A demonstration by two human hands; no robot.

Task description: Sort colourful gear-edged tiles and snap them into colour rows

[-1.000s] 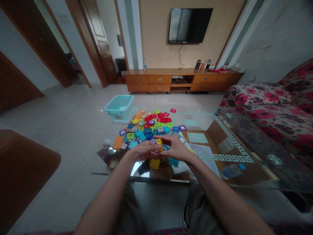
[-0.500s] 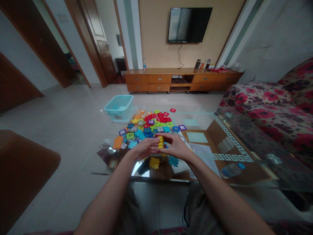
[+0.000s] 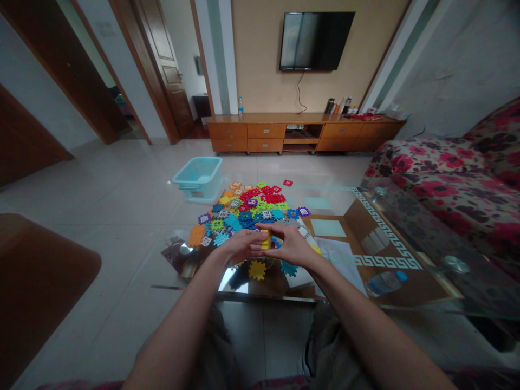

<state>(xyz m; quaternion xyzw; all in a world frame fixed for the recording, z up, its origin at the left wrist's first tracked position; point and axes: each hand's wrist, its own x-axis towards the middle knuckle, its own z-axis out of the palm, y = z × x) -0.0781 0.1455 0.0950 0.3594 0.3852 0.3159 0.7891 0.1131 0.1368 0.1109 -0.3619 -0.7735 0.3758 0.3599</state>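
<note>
Between my two hands is a small yellow piece with notched edges [image 3: 266, 239], held above the glass table. My left hand [image 3: 242, 246] grips its left side with the fingers closed. The thumb and fingers of my right hand [image 3: 293, 246] pinch it from the right. Fingers cover part of the piece, so its full shape is hidden. Just beyond my hands spreads a pile of colourful notched plastic building pieces [image 3: 246, 216] in red, green, blue and orange. Closer to me lie a flat yellow piece [image 3: 257, 270] and a teal piece [image 3: 289, 268].
A light-blue plastic tub [image 3: 199, 181] stands left of the pile. On the right of the glass table [image 3: 345, 230] are a white paper sheet [image 3: 339, 260] and a water bottle [image 3: 385, 283]. A floral sofa [image 3: 447, 162] borders the right side.
My hands stay together in nearly the same place. The yellow piece is turned slightly between my fingers, and the camera view has shifted a little.
</note>
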